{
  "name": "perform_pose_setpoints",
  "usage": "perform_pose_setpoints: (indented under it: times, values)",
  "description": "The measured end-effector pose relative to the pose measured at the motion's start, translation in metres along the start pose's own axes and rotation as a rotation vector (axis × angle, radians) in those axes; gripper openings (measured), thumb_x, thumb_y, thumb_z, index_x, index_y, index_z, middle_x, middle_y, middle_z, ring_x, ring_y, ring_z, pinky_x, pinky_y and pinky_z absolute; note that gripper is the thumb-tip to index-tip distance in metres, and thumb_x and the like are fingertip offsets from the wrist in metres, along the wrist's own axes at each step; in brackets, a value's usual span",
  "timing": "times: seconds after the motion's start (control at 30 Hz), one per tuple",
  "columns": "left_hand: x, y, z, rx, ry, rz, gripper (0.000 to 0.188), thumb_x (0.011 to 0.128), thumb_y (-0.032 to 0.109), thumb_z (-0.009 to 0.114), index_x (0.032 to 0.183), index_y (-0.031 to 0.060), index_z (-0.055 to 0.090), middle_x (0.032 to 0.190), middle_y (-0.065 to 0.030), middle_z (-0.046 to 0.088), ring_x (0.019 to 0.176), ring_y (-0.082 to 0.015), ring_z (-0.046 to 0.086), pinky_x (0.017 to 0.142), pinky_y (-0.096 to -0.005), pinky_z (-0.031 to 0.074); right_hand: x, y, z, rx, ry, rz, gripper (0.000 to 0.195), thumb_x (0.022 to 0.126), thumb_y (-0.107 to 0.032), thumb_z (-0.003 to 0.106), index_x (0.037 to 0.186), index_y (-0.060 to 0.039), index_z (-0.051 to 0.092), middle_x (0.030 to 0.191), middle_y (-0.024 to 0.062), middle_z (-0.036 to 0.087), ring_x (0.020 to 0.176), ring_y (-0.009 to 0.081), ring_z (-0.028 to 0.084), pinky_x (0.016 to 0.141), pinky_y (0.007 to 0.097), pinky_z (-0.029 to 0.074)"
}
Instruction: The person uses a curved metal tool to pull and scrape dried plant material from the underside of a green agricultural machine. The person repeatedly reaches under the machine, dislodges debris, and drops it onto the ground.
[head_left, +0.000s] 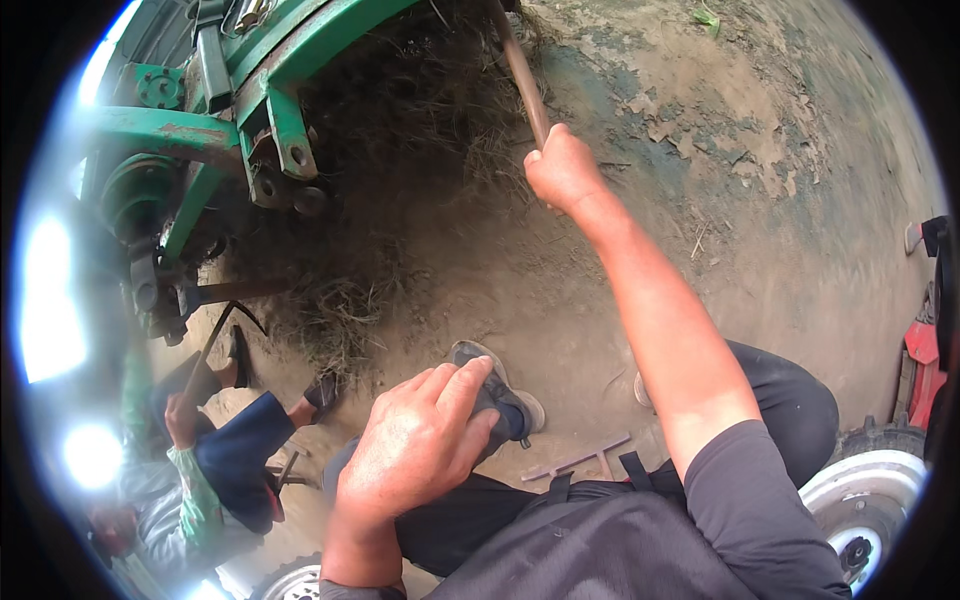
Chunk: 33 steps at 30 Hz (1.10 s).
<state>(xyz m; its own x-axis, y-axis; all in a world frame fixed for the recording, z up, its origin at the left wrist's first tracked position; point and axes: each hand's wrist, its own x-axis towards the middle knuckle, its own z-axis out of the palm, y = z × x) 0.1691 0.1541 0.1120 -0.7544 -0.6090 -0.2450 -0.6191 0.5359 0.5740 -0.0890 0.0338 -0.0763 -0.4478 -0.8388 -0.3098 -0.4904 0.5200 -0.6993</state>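
Note:
My right hand (564, 171) grips a long wooden handle (523, 79) that runs up to the top edge of the view. Whatever is fixed to its far end cannot be made out. Held above my leg and shoe (502, 390), my left hand (420, 439) has nothing in it. Its fingers are stretched out, with the thumb apart. Dry grass and dark debris (420, 97) lie in the shade left of the handle, beneath the green metal frame (322, 45) of a machine.
A co-worker's hand (180, 420) at left holds a hooked tool (214, 341). Metal lugs (292, 146) jut from the green frame. A T-shaped bar (581, 457) lies by my feet on bare soil. A white-rimmed wheel (862, 495) and a red metal part (924, 345) are at right.

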Motion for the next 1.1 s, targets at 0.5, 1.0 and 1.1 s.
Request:
perform_pose_setpoints:
  times: [0.5, 1.0, 1.1]
  values:
    - [-0.023, 0.004, 0.006, -0.011, 0.008, -0.005, 0.049, 0.084, 0.009, 0.079, 0.129, -0.0031, 0.063, 0.096, -0.0191, 0.071, 0.086, -0.0392, 0.07, 0.075, -0.0445, 0.057, -0.003, 0.028, -0.023, -0.253, 0.113, -0.121, 0.032, 0.099, -0.02, 0.063, 0.114, 0.007, 0.053, 0.098, 0.0316, 0.074, 0.095, 0.0472, 0.075, 0.085, 0.0553, 0.06]
    - [-0.022, 0.006, 0.009, 0.023, 0.072, -0.016, 0.046, 0.087, 0.012, 0.077, 0.129, -0.0018, 0.064, 0.101, -0.02, 0.072, 0.091, -0.0404, 0.071, 0.08, -0.0452, 0.057, -0.04, 0.024, -0.045, -0.183, -0.075, -0.048, 0.036, 0.097, -0.014, 0.06, 0.123, 0.0107, 0.056, 0.104, 0.0334, 0.074, 0.096, 0.0461, 0.075, 0.086, 0.0522, 0.061]
    - [-0.023, 0.013, 0.009, -0.005, 0.072, -0.034, 0.046, 0.087, 0.01, 0.077, 0.129, -0.0023, 0.064, 0.101, -0.0203, 0.072, 0.09, -0.0404, 0.071, 0.079, -0.0447, 0.057, -0.091, 0.074, -0.035, -0.156, -0.177, 0.029, 0.037, 0.097, -0.018, 0.064, 0.12, 0.0106, 0.057, 0.107, 0.034, 0.073, 0.1, 0.0485, 0.074, 0.092, 0.0543, 0.059]
